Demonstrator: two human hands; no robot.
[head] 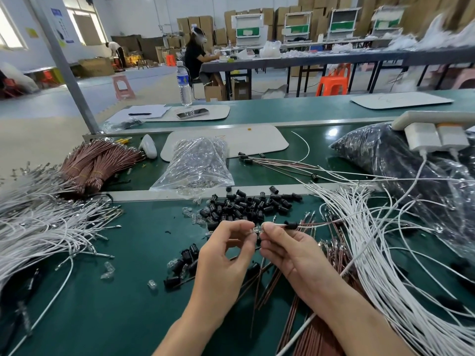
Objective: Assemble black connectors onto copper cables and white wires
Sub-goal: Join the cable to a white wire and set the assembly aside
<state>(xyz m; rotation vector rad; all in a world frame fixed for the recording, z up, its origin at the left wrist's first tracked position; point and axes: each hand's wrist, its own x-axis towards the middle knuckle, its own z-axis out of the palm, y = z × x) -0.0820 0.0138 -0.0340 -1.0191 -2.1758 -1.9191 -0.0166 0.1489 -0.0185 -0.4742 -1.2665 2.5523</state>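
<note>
Over the bench (115, 304), left hand (223, 258) pinches a clear piece (257, 231), right hand (288, 250) a wire (280, 224).

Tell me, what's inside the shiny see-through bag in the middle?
The clear bag holds small clear plastic pieces, some spilling from its mouth. Wrinkles and glare hide how many lie deeper.

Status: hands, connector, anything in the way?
Left hand pinches a clear piece; right hand pinches the wires. Black connector on those wires, just past the right hand. Nothing in the way.
</note>
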